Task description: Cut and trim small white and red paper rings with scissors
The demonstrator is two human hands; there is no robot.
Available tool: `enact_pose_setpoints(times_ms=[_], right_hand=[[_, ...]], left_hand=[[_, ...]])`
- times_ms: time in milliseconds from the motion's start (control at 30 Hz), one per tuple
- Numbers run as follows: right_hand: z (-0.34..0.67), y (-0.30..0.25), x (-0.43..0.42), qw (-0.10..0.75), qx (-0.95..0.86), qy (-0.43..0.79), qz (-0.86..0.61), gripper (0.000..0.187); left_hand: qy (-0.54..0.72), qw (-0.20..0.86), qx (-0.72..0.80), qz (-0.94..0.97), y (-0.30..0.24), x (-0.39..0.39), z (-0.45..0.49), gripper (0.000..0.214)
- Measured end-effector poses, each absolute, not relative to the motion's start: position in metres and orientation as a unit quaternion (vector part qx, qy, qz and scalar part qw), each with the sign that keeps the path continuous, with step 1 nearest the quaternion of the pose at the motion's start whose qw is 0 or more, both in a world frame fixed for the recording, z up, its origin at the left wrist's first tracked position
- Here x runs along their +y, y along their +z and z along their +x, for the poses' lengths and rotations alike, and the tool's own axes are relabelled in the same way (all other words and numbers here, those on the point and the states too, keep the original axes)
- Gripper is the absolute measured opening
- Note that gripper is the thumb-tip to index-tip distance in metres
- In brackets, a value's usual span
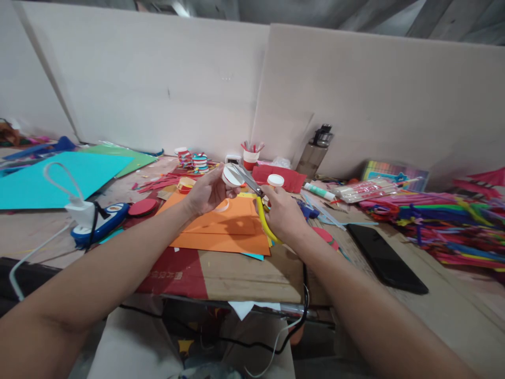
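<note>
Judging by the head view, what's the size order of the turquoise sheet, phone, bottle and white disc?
1. Turquoise sheet
2. Black phone, though nearness to the camera may enlarge it
3. Bottle
4. White disc, held in the left hand

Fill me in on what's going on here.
A person is working with both hands. The left hand holds a round white piece, and the right hand holds yellow-handled scissors with the blades at it; whether they are cutting is too small to tell. Orange paper lies below, and a phone off to the right.
</note>
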State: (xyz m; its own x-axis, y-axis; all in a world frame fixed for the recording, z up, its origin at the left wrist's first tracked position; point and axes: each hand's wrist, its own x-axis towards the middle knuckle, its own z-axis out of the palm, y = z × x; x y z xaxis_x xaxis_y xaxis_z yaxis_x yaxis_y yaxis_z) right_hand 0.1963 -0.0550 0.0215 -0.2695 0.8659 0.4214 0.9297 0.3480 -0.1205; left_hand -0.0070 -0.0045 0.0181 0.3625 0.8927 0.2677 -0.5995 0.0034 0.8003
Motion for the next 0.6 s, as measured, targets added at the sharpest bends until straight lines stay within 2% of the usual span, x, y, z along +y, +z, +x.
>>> enact_pose_setpoints(times_ms=[333,600], right_hand=[[0.1958,0.0245,-0.0558,0.196,-0.794,-0.08,-0.57,0.042],[0.1992,0.0193,-0.0532,0.232,-0.804,-0.072,-0.543,0.041]], left_hand=[[0.544,0.689,0.172,0.447,0.0229,-0.0038,-0.0108,0.032],[0.499,0.695,0.171,0.489,0.015,-0.0019,-0.0123,0.035]])
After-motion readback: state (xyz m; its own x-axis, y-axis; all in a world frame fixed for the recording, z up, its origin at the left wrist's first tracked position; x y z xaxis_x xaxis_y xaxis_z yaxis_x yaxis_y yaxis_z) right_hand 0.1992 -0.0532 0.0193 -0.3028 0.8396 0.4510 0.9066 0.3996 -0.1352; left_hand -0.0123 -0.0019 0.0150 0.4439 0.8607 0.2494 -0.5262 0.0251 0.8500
